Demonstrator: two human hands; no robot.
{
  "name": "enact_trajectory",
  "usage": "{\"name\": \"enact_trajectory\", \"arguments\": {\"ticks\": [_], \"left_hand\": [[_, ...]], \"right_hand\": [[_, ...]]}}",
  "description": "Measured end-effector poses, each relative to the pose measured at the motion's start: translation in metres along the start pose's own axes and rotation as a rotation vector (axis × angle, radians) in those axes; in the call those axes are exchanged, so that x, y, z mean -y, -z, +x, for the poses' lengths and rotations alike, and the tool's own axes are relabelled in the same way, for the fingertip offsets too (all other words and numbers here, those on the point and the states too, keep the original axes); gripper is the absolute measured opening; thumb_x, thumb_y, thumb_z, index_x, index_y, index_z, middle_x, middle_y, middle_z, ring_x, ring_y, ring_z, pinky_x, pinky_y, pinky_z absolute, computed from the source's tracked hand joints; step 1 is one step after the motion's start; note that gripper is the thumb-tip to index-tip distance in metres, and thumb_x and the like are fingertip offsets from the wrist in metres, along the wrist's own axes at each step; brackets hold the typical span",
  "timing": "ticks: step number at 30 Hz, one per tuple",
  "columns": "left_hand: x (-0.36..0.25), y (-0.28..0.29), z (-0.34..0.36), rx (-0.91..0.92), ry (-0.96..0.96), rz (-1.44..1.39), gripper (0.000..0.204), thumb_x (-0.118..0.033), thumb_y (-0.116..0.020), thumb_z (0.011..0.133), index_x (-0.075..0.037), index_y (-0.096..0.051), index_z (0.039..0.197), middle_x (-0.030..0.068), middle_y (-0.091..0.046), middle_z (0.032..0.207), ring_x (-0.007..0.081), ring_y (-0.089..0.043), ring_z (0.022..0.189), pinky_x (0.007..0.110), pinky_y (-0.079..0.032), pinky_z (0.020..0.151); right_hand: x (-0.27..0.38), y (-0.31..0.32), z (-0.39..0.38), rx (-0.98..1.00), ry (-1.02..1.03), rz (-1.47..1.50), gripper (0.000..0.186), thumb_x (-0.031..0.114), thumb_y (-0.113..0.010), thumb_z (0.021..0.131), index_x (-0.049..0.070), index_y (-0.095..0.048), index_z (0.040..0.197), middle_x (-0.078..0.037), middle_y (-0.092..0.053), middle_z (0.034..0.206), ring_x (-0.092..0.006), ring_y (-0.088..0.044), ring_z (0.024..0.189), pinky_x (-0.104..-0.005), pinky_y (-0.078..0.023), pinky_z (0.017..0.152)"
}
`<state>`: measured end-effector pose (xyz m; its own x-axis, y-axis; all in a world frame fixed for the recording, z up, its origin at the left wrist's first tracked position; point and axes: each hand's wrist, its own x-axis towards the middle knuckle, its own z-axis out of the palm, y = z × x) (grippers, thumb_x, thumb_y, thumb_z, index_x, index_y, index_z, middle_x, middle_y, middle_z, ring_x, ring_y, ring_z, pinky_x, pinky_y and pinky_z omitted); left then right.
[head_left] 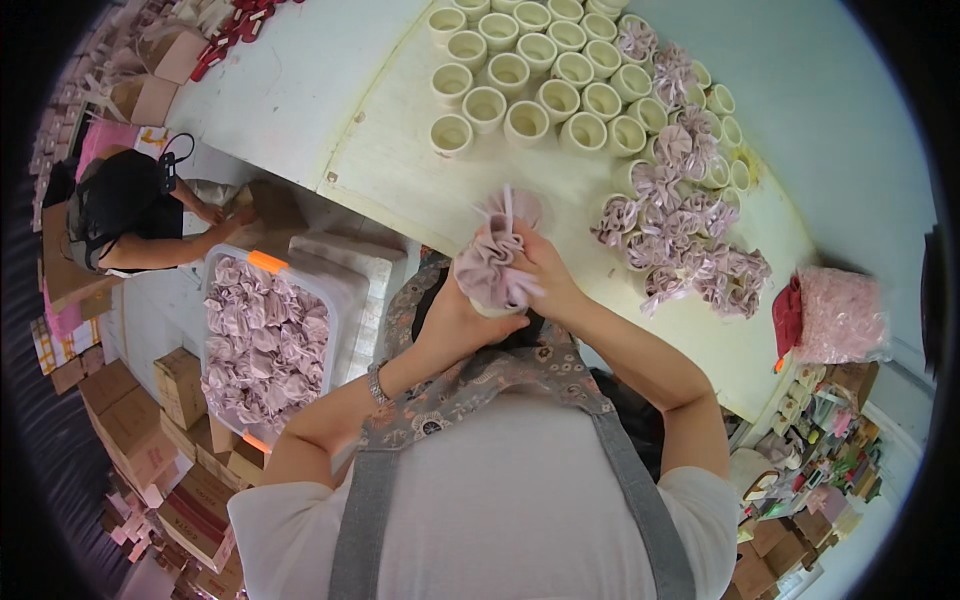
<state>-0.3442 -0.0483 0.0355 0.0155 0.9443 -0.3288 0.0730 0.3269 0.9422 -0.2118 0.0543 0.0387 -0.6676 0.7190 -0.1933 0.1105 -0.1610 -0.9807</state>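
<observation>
In front of my apron, both hands are closed around a mauve drawstring pouch (488, 262) with a ruffled, gathered top. My left hand (452, 325) wraps its near left side. From the right, my right hand (548, 278) grips it near the gathers. A pale cream rim or base shows low between my hands; I cannot make out whether it is a cup. Just beyond, more mauve fabric with a thin ribbon (510, 203) stands up at the table edge, and I cannot tell if it is part of the same pouch.
Several cream cups (527, 120) stand in rows on the white table (400, 185). Finished-looking mauve pouches (690, 220) cluster to their right. A plastic bin (345, 290) of mauve pouches is at my left. Another person (120, 215) works beyond it. A bag of pink filler (842, 315) lies far right.
</observation>
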Motion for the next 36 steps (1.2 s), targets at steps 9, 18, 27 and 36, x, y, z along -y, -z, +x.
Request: {"name": "enact_trajectory", "arguments": {"ticks": [9, 18, 27, 36], "left_hand": [[0.004, 0.009, -0.001, -0.027, -0.027, 0.073, 0.072, -0.023, -0.083, 0.066, -0.004, -0.048, 0.127, 0.0165, -0.049, 0.127, 0.0288, -0.050, 0.115, 0.037, -0.040, 0.096], [0.088, 0.015, 0.005, -0.001, -0.027, 0.214, 0.047, -0.022, -0.074, 0.074, -0.005, -0.059, 0.116, 0.0146, -0.053, 0.118, 0.0313, -0.051, 0.109, 0.036, -0.043, 0.091], [0.030, 0.033, 0.011, -0.058, -0.343, 0.586, 0.041, -0.020, -0.072, 0.071, -0.009, -0.061, 0.110, 0.0123, -0.059, 0.107, 0.0291, -0.055, 0.100, 0.036, -0.044, 0.090], [0.004, 0.011, 0.001, 0.006, -0.024, -0.014, 0.061, -0.019, -0.077, 0.073, 0.000, -0.047, 0.123, 0.0110, -0.055, 0.117, 0.0226, -0.052, 0.115, 0.034, -0.042, 0.098]], "right_hand": [[0.071, 0.045, -0.015, 0.319, -0.091, -0.456, 0.035, 0.017, -0.063, 0.072, 0.005, -0.061, 0.105, -0.020, -0.064, 0.092, -0.0363, -0.062, 0.087, -0.0417, -0.048, 0.077], [0.030, -0.003, 0.009, 0.263, -0.099, -0.418, 0.031, 0.012, -0.062, 0.077, 0.002, -0.060, 0.106, -0.020, -0.064, 0.089, -0.0305, -0.063, 0.088, -0.0384, -0.048, 0.079], [0.009, 0.018, -0.033, 0.295, 0.157, -0.588, 0.050, 0.005, -0.061, 0.080, 0.004, -0.047, 0.128, -0.021, -0.055, 0.118, -0.0345, -0.053, 0.111, -0.0387, -0.044, 0.093], [0.026, 0.020, 0.008, 0.279, -0.133, -0.444, 0.028, 0.010, -0.065, 0.073, 0.002, -0.063, 0.100, -0.015, -0.064, 0.080, -0.0292, -0.061, 0.074, -0.0352, -0.049, 0.071]]}}
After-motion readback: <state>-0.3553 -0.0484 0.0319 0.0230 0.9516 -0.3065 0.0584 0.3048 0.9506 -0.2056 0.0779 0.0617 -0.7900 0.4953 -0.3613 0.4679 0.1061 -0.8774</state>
